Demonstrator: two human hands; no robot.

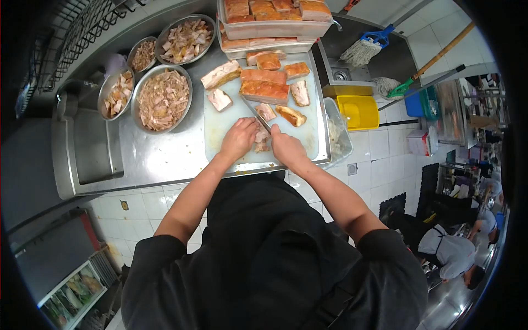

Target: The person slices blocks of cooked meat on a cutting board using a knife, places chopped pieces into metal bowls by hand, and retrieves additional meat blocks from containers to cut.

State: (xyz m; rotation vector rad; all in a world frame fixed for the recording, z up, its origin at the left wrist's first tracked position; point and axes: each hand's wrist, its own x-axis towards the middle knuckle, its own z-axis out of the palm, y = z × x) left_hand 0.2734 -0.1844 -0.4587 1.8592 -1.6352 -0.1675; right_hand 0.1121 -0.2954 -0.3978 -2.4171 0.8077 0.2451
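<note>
My right hand (287,146) is wrapped round the handle of a knife (256,114), whose blade points away from me over the white cutting board (220,135). Small cut pieces of pork (262,144) lie beneath the knife, between my hands. My left hand (240,137) rests at their left with its fingers bent against the meat; whether it grips a piece is hard to see. Further up the board sit large blocks of pork belly (264,91) with browned skin. Smaller chunks lie around them, including a pale one (220,99) at the left.
Metal bowls of cut meat, the largest (163,127) nearest me, stand left of the board. Stacked plastic containers (275,28) hold more pork behind it. A sink (346,60), a yellow tub (357,112) and mops are at the right. Other people (448,250) work at far right.
</note>
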